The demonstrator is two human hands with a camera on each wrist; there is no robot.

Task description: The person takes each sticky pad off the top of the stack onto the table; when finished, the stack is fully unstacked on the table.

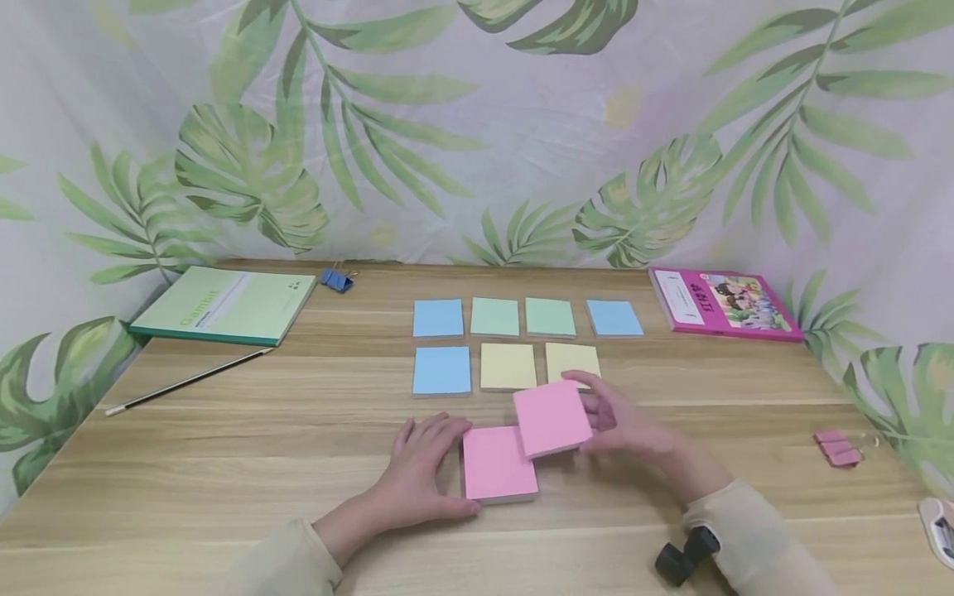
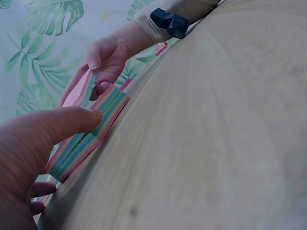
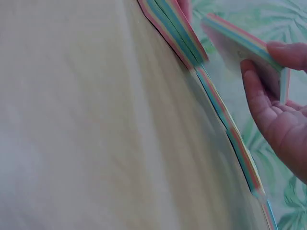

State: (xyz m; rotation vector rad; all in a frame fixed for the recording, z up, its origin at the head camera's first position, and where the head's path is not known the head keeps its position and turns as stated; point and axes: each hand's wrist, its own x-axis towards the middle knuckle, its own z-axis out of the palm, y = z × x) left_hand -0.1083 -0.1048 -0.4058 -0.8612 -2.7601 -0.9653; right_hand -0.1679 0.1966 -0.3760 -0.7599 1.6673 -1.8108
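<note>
My right hand (image 1: 622, 422) pinches a pink-topped sticky note pad (image 1: 552, 418) by its right edge, thumb against fingers. That pad is raised and tilted, overlapping another pink-topped pad (image 1: 499, 468) in the head view. My left hand (image 1: 421, 468) grips this lower one at its left side, thumb at the near corner and fingertips at the far corner. From the left wrist, a dark seam runs through the striped edge of the sticky note stack (image 2: 91, 136), as of two pads one on the other. The right wrist view shows the held pad's pale underside (image 3: 240, 52).
Beyond the hands lie blue pads (image 1: 441, 370), green pads (image 1: 495, 317) and yellow pads (image 1: 508, 367) in two rows. A green notebook (image 1: 224, 302), pencil (image 1: 190, 382) and blue binder clip (image 1: 337, 280) lie left; a pink book (image 1: 726, 303) and pink clip (image 1: 838, 449) right.
</note>
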